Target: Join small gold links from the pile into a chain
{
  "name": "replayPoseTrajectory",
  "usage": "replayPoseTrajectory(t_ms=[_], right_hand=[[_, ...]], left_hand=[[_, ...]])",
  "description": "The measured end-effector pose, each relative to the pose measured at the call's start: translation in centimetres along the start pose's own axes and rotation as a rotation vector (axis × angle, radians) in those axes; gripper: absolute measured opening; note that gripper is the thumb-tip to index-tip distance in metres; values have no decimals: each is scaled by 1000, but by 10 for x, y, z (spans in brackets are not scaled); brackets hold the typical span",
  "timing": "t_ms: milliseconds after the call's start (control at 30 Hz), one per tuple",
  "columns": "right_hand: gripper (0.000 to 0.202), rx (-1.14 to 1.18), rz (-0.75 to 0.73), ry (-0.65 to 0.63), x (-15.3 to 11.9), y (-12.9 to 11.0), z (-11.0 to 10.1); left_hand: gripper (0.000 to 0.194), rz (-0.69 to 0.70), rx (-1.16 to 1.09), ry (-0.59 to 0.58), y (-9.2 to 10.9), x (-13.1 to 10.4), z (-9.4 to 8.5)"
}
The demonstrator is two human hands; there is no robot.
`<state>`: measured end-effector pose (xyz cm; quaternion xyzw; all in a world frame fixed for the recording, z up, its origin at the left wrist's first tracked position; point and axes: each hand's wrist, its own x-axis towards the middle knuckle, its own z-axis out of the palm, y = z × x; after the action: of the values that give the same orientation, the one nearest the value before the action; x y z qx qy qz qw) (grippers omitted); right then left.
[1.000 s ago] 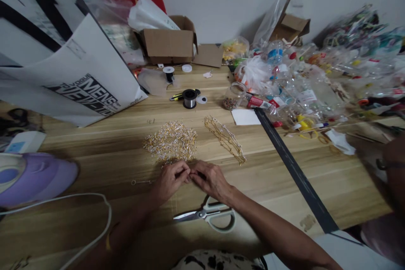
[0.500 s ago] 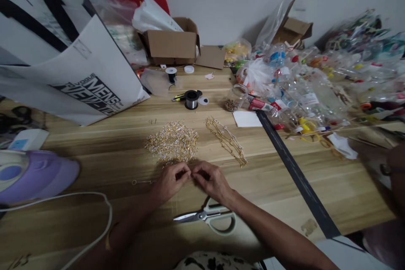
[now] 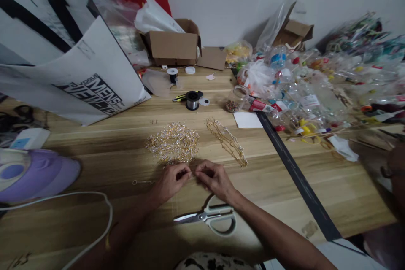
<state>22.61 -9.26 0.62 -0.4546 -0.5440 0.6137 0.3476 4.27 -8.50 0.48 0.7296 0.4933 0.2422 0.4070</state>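
Observation:
My left hand (image 3: 171, 183) is closed in a pinch, thumb against forefinger. Facing it a short way to the right, my right hand (image 3: 217, 179) pinches too. What sits between the fingertips is too fine to make out. From under my left hand a thin chain with a ring end (image 3: 139, 182) reaches out along the tabletop. Just beyond my hands lies a loose pile of gold and clear beaded pieces (image 3: 174, 141). Several gold beaded chains (image 3: 226, 141) stretch out to the right of the pile. Scissors with pale handles (image 3: 207, 217) rest below my hands, blades pointing left.
A wire spool (image 3: 192, 100) and a black thread spool (image 3: 172, 76) stand behind the pile. At left are a big white bag (image 3: 104, 76), a purple device (image 3: 53, 173) and a white cable (image 3: 107, 206). Plastic bottles and bags (image 3: 303, 88) crowd the right, past a black strip (image 3: 297, 173).
My right hand has shifted slightly right, so the gap between the fingertips is a little wider. My left hand stays nearly in place, still pinching.

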Motion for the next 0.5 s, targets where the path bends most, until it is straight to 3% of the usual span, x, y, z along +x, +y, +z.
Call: replayPoseTrajectory(t_ms=[167,267,367,400,467,500], right_hand=[[33,161,55,-15,2,-3,-3],[35,173,56,-6,4,-1,-3],[35,143,43,-8,5,1,0],[35,135,36,-6,5,2,1],[35,119,23,-2,4,4,2],[34,110,18,-2,4,5,2]], left_hand=[[20,26,17,34,4,1,-1],[23,64,36,200,14,-2,-5],[16,149,34,343,36,-15,-15],[14,174,18,354,46,-22,-20],[12,212,-42,255,68,-42,-29],[13,143,-78,233,79,-53,-33]])
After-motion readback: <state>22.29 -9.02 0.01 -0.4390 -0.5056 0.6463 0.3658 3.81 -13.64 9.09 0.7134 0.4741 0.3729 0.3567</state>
